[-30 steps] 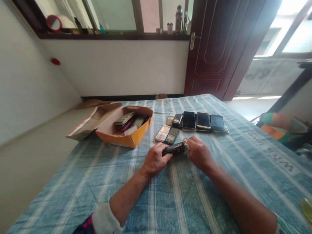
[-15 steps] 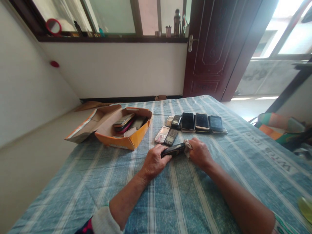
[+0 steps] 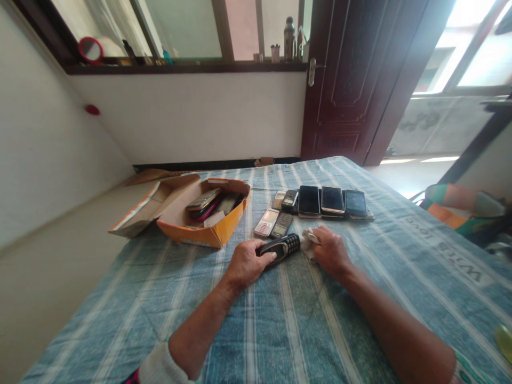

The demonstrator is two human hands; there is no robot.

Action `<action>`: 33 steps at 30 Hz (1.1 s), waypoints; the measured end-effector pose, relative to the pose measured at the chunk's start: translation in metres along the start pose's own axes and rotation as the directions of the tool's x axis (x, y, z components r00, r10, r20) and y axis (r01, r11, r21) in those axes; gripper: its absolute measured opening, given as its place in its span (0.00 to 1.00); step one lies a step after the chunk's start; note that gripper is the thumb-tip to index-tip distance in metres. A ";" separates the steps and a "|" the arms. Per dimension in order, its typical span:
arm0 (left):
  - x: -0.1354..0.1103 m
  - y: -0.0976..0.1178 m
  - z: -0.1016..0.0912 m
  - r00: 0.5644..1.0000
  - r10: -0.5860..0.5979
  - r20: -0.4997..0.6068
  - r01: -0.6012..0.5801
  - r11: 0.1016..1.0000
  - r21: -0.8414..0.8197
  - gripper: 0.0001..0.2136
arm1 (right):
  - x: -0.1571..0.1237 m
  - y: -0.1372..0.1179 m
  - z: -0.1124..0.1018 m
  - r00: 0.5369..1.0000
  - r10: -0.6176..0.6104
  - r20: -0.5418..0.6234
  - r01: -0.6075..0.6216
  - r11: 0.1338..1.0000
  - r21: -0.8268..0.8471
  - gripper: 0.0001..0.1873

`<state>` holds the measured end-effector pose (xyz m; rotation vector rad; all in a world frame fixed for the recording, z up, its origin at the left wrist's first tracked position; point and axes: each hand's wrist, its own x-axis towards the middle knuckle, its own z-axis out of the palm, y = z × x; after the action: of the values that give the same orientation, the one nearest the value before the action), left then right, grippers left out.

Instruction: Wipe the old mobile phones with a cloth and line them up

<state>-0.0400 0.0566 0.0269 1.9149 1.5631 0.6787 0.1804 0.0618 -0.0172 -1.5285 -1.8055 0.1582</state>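
Observation:
My left hand (image 3: 248, 261) is closed on the end of a black keypad phone (image 3: 285, 247), its thumb across the screen end and the keys facing up. Just to the right, my right hand (image 3: 330, 250) grips a crumpled white cloth (image 3: 309, 245); a small gap separates the cloth from the phone. Beyond my hands lie a white-and-red keypad phone (image 3: 266, 222) and a dark keypad phone (image 3: 281, 225). Behind those are a small gold phone (image 3: 279, 199) and another black keypad phone (image 3: 289, 200).
Touchscreen phones, one black (image 3: 309, 201), one gold-edged (image 3: 332, 200) and one grey (image 3: 356, 203), lie in a row on the striped cloth (image 3: 224, 320). An open orange cardboard box (image 3: 229, 224) on the left holds several phones. A dark red door (image 3: 348, 80) stands behind.
The phone in my left hand has turned so its keypad shows more. My right hand's cloth has come away from the phone's end.

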 end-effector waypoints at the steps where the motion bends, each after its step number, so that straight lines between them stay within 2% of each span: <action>1: 0.000 0.000 0.000 1.000 -0.002 0.004 0.002 1.000 0.004 0.12 | -0.001 -0.001 0.000 1.000 -0.017 -0.005 0.017 1.000 0.004 0.13; 5: -0.002 0.002 0.000 1.000 0.003 0.009 -0.003 1.000 0.017 0.12 | -0.007 -0.013 0.001 0.988 -0.150 -0.035 0.152 0.987 0.053 0.10; 8: -0.004 0.004 0.001 1.000 0.011 0.004 -0.011 1.000 0.020 0.12 | -0.014 -0.027 0.003 0.958 -0.284 -0.037 0.286 0.956 0.064 0.13; 13: -0.005 0.003 0.001 0.996 -0.006 0.090 0.016 0.994 -0.111 0.13 | -0.020 -0.040 0.003 0.914 -0.405 -0.032 0.406 0.914 0.024 0.14; 15: -0.005 0.002 0.001 0.994 0.000 0.110 0.014 0.993 -0.119 0.12 | -0.020 -0.040 0.003 0.907 -0.419 -0.034 0.419 0.908 0.005 0.14; 18: -0.005 0.002 0.000 0.995 0.023 0.097 -0.019 0.999 -0.035 0.11 | -0.020 -0.039 0.003 0.907 -0.421 -0.021 0.421 0.907 -0.018 0.14; 25: -0.005 0.005 0.003 0.997 0.078 -0.016 -0.073 0.974 0.217 0.06 | -0.022 -0.036 0.006 0.921 -0.388 0.033 0.388 0.922 -0.012 0.13; 33: -0.007 -0.001 0.010 0.993 0.110 -0.053 -0.091 0.958 0.270 0.06 | -0.024 -0.034 0.007 0.936 -0.344 0.076 0.350 0.934 -0.078 0.12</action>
<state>-0.0347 0.0486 0.0187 2.2021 1.6800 0.6051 0.1490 0.0337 -0.0150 -1.2484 -2.1249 -0.0506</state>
